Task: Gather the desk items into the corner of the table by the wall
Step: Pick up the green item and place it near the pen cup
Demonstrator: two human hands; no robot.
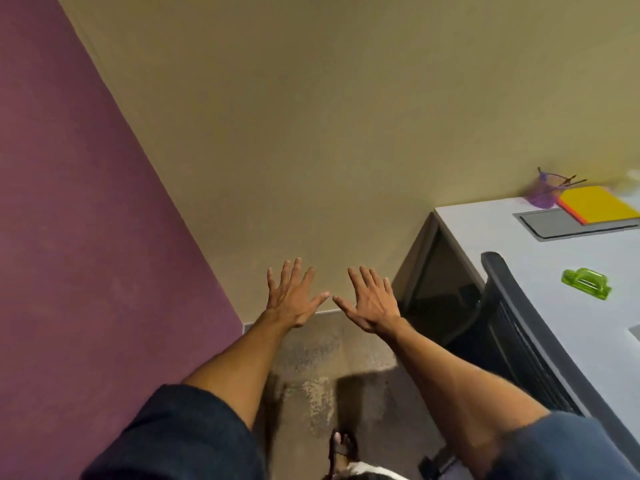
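From the head view we count two hands, both raised in the air in front of the walls and holding nothing: the left hand [294,296] and the right hand [372,303] are spread flat, backs toward us, fingers straight and fanned, and the thumb tips nearly meet between them. Neither hand is near the table [485,233], one white top that comes in from the right with its far corner against the beige wall [311,116]. On it we count three coloured desk items. One yellow pad [599,204], flat, with an orange edge, lies at the far side by the wall and partly overlaps one grey panel [554,225] set into the tabletop. One purple item [542,195], translucent and blurred, with thin sticks poking out of it, sits just beside the pad, close to the wall; we cannot tell what it is. One green plastic item [585,284], bright, see-through and low, lies alone on the nearer part of the table, well apart from the other two. One black chair [512,317] with a mesh back stands against the table's front edge. We also see one purple wall [86,202] on the left, a mottled floor [311,368], two dark sleeves [180,434], and one foot [343,445] in a sandal below.
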